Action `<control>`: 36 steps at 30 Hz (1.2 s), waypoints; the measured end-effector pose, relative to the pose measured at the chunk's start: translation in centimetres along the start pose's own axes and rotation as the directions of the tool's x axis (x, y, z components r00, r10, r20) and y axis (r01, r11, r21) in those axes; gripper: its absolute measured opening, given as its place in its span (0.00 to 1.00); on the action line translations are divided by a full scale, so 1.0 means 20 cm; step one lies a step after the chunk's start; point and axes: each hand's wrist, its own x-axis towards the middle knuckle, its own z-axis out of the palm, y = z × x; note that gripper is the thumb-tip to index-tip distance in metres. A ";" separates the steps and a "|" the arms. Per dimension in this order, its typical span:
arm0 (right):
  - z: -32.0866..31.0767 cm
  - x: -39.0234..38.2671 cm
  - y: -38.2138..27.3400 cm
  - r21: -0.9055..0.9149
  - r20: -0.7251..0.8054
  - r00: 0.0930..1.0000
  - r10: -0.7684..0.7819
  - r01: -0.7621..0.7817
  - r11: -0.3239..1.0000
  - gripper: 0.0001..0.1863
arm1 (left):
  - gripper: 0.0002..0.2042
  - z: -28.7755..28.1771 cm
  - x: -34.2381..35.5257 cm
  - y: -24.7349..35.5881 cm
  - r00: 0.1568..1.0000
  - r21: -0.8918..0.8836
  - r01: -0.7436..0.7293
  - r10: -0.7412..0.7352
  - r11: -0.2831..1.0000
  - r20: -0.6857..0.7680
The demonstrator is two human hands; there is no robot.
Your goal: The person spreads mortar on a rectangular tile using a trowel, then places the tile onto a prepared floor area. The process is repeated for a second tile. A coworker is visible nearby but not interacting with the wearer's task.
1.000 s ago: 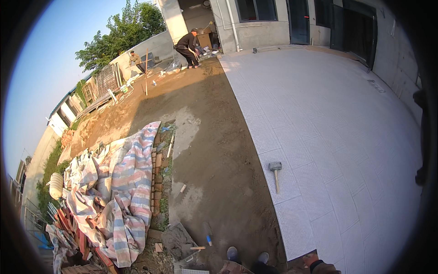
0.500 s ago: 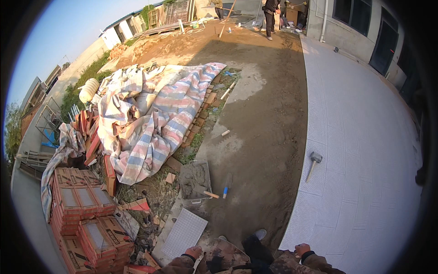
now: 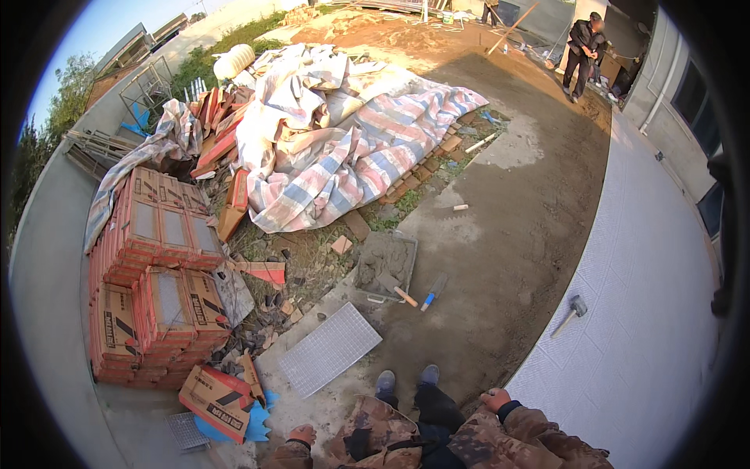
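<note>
My left hand [image 3: 303, 434] hangs low beside my left hip, its fingers loosely curled and nothing visible in them. The grey gridded tile [image 3: 331, 350] lying flat on the ground is close to it. At my right side my right hand [image 3: 495, 399] is closed like a loose fist, near the edge of the pale tiled paving [image 3: 617, 344]; I see nothing in it. On that paving rests a mallet [image 3: 573, 309] with a dark head and a light handle. Ahead of my feet, a tub of mortar [image 3: 387, 262] has a wooden-handled trowel [image 3: 398, 288] in it, and a blue-handled trowel [image 3: 434, 292] lies alongside.
Stacked tile boxes [image 3: 168, 301] stand at the left, with a loose carton [image 3: 219, 400] in front. A striped tarp [image 3: 344, 168] covers a heap beyond. Damp mortar or sand bed [image 3: 516, 258] stretches ahead. A person [image 3: 582, 55] stands far right near the building; another is farther back.
My view has turned left and down, bringing the boxes, loose carton and both my shoes further into sight. Both hands stay low at my sides. The mallet and trowels have not moved on the ground.
</note>
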 end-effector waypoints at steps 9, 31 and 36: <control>-0.28 0.18 -0.26 -0.041 0.047 0.997 0.064 -0.063 0.997 0.26 | 0.12 0.25 -0.08 -0.33 0.991 0.155 -0.029 0.048 0.988 -0.124; 0.25 0.10 -0.88 -0.165 0.094 0.988 -0.121 0.135 0.977 0.24 | 0.20 -0.32 -0.11 0.15 0.810 0.705 -0.383 0.584 0.597 -0.055; 0.19 0.18 -0.71 -0.156 0.123 0.992 -0.026 0.045 0.987 0.26 | 0.20 0.26 -0.43 0.90 0.623 0.466 -0.711 0.779 0.526 0.071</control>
